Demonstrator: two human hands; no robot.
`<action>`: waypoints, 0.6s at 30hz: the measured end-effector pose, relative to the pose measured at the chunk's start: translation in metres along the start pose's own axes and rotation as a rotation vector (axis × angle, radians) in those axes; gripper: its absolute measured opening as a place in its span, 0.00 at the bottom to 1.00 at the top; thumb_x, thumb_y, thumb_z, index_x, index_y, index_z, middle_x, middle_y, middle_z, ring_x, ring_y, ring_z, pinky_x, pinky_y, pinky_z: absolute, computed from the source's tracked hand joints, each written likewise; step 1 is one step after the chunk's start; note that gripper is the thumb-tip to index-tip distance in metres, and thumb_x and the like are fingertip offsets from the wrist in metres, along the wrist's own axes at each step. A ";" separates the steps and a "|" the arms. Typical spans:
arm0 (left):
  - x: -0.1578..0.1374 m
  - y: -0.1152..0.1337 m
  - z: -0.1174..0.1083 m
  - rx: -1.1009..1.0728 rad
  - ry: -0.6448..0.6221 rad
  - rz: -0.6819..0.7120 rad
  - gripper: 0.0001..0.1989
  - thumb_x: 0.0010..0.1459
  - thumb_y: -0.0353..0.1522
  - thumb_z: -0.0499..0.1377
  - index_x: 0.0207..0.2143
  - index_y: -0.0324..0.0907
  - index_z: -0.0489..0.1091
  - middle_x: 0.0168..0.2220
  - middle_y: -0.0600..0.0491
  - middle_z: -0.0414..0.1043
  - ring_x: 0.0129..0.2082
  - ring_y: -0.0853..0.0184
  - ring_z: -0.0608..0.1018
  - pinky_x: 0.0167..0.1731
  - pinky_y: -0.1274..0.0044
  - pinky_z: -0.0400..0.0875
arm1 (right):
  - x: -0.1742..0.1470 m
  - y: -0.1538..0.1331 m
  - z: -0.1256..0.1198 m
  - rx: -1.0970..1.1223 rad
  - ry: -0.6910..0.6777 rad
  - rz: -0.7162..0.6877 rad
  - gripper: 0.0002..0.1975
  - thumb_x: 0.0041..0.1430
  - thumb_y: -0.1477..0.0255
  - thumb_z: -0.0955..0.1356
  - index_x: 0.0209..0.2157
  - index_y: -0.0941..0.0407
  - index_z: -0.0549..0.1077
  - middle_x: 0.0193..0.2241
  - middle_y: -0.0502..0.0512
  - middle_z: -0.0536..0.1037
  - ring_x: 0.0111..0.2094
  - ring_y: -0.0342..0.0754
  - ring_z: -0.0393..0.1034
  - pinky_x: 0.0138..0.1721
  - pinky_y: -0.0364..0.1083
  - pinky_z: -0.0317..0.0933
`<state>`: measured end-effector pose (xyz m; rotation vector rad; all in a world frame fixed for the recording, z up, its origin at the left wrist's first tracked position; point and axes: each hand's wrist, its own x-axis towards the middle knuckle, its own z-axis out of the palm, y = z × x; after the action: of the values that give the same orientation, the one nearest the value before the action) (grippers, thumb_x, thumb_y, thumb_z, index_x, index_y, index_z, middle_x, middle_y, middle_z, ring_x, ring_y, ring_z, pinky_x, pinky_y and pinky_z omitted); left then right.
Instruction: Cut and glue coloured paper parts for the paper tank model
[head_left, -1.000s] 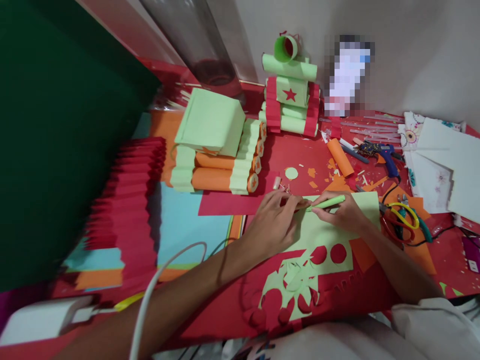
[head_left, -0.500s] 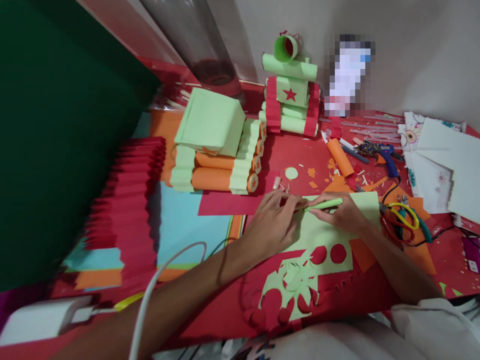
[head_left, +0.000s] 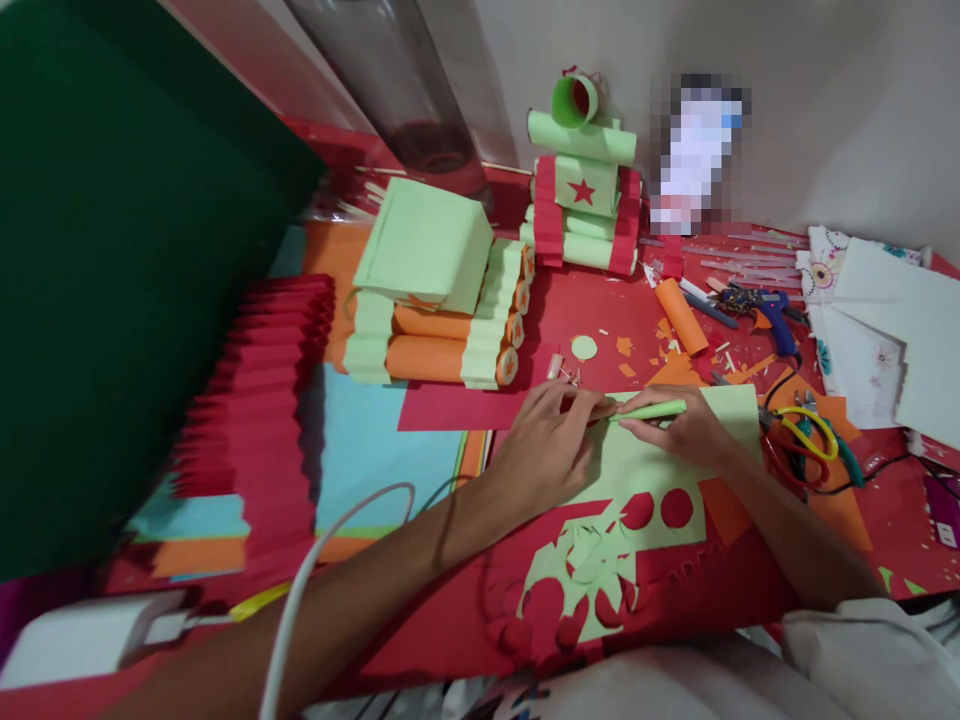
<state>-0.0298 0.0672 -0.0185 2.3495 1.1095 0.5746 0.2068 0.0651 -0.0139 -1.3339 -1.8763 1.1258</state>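
My right hand [head_left: 675,425] is closed round a slim light-green stick [head_left: 656,410], a pen or tightly rolled paper; I cannot tell which. Its tip points left, to the fingertips of my left hand [head_left: 551,440]. Those fingers are pinched together at the tip, and whatever lies between them is hidden. Both hands rest over a pale green paper sheet [head_left: 727,410], which has round holes showing red near its lower edge. Below it lies a cut-up green paper scrap [head_left: 547,565].
Orange-and-green paper rolls [head_left: 427,355] carry a green paper box [head_left: 424,240]. Behind stands a green paper model [head_left: 585,190] with a red star. Scissors [head_left: 814,435], a blue glue gun [head_left: 776,320] and an orange roll [head_left: 681,315] lie right. Pleated red paper [head_left: 262,400] and a white cable [head_left: 300,570] are left.
Both hands hold nearly the same pose, fingertips together over the green sheet. The view has shifted very slightly.
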 end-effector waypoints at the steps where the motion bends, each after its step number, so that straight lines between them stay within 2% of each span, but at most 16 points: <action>1: 0.000 0.000 0.000 -0.002 0.001 -0.006 0.22 0.56 0.22 0.56 0.53 0.43 0.70 0.46 0.44 0.80 0.53 0.51 0.76 0.56 0.57 0.72 | 0.000 0.000 0.000 -0.002 0.003 -0.016 0.06 0.63 0.68 0.74 0.40 0.53 0.85 0.36 0.54 0.87 0.34 0.47 0.80 0.38 0.44 0.71; 4: 0.000 -0.001 0.002 0.008 0.016 -0.009 0.22 0.56 0.22 0.55 0.53 0.41 0.70 0.45 0.43 0.79 0.54 0.50 0.76 0.55 0.56 0.73 | 0.001 -0.001 0.000 -0.008 0.003 -0.042 0.05 0.62 0.69 0.74 0.39 0.52 0.84 0.36 0.55 0.87 0.36 0.48 0.81 0.41 0.46 0.71; 7: 0.000 -0.002 0.004 0.023 0.030 0.002 0.22 0.55 0.23 0.56 0.53 0.41 0.69 0.46 0.42 0.79 0.53 0.49 0.76 0.54 0.57 0.73 | -0.001 -0.001 0.000 -0.006 0.016 -0.039 0.04 0.61 0.69 0.74 0.37 0.53 0.83 0.35 0.54 0.86 0.33 0.48 0.80 0.38 0.45 0.71; 10: 0.000 -0.002 0.004 0.023 0.037 0.020 0.22 0.54 0.21 0.55 0.52 0.41 0.69 0.46 0.43 0.79 0.52 0.51 0.76 0.54 0.59 0.73 | -0.005 0.000 -0.002 0.035 0.104 0.017 0.06 0.64 0.66 0.72 0.36 0.53 0.80 0.30 0.53 0.84 0.28 0.46 0.76 0.30 0.44 0.68; 12: 0.001 -0.001 0.003 0.024 0.047 0.035 0.22 0.54 0.21 0.55 0.51 0.41 0.68 0.44 0.43 0.79 0.50 0.51 0.77 0.52 0.60 0.74 | -0.006 -0.001 -0.004 0.049 0.176 0.040 0.08 0.69 0.65 0.68 0.40 0.53 0.78 0.29 0.52 0.83 0.27 0.45 0.75 0.29 0.44 0.67; 15: 0.001 0.001 0.001 0.038 0.062 0.056 0.20 0.54 0.21 0.54 0.50 0.41 0.67 0.43 0.43 0.79 0.48 0.52 0.77 0.50 0.60 0.74 | -0.005 -0.005 -0.004 -0.060 0.177 -0.046 0.11 0.74 0.66 0.63 0.46 0.53 0.76 0.34 0.55 0.85 0.35 0.48 0.79 0.39 0.47 0.72; 18: 0.002 0.003 0.000 0.050 0.063 0.066 0.20 0.54 0.20 0.54 0.49 0.42 0.66 0.43 0.44 0.80 0.48 0.52 0.77 0.52 0.60 0.73 | -0.002 -0.007 -0.002 -0.215 0.127 -0.159 0.10 0.75 0.69 0.63 0.44 0.53 0.76 0.36 0.57 0.85 0.40 0.51 0.80 0.46 0.49 0.70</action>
<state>-0.0270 0.0667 -0.0160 2.4335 1.0892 0.6552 0.2056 0.0629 -0.0071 -1.3091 -2.0126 0.7597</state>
